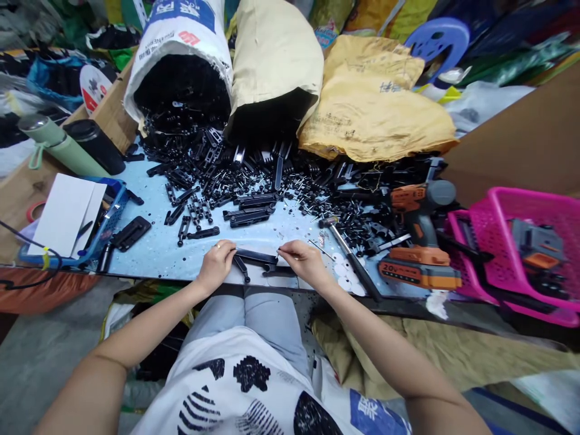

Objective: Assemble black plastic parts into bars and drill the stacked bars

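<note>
A long black bar-shaped part (256, 257) lies at the table's front edge, between my two hands. My left hand (217, 264) has its fingertips pinched on the bar's left end. At the opposite end, my right hand (307, 262) is closed in a pinch, with a tiny shiny pin or screw just showing at its fingertips. A short black arm (241, 269) slants down beneath the bar, close to the left hand. Another dark piece, partly covered by the right hand, sits below the bar's right end; its shape is unclear.
Loose screws (258, 181) and black parts spill from a white sack (181, 36) and a beige sack (276, 48). A hammer (353, 254), a cordless drill (419, 235) and a pink basket (507, 241) stand right. Left are a blue basket (120, 199) and a green bottle (67, 148).
</note>
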`<act>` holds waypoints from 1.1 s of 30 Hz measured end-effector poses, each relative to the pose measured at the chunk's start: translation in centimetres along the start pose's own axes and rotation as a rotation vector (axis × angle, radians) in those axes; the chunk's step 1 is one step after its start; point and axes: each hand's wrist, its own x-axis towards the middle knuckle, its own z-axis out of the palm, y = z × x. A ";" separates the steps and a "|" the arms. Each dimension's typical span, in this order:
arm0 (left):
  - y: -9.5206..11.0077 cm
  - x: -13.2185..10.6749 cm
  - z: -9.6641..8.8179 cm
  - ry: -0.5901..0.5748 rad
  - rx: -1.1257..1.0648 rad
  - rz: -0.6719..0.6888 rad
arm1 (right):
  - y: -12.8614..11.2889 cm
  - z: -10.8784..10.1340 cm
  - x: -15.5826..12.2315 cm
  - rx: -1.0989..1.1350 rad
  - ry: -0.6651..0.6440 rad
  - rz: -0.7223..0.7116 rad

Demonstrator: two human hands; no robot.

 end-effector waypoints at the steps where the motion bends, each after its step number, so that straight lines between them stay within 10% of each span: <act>1: -0.3 -0.3 0.2 -0.004 0.055 0.044 | -0.1 0.2 -0.2 -0.018 -0.001 -0.043; 12: 1.1 1.5 1.3 -0.244 0.049 0.412 | 0.7 1.7 -3.3 -0.485 -0.040 -0.315; 21: 2.9 3.0 2.9 -0.516 -0.264 0.145 | -2.2 9.1 -3.6 -0.670 0.008 -0.368; 28: 2.0 2.3 3.2 -0.495 -0.223 0.238 | -0.9 6.8 -2.5 -0.683 -0.204 -0.473; 33: 2.4 1.4 2.7 -0.430 0.106 0.423 | 1.6 1.5 -2.9 -0.682 -0.112 -0.398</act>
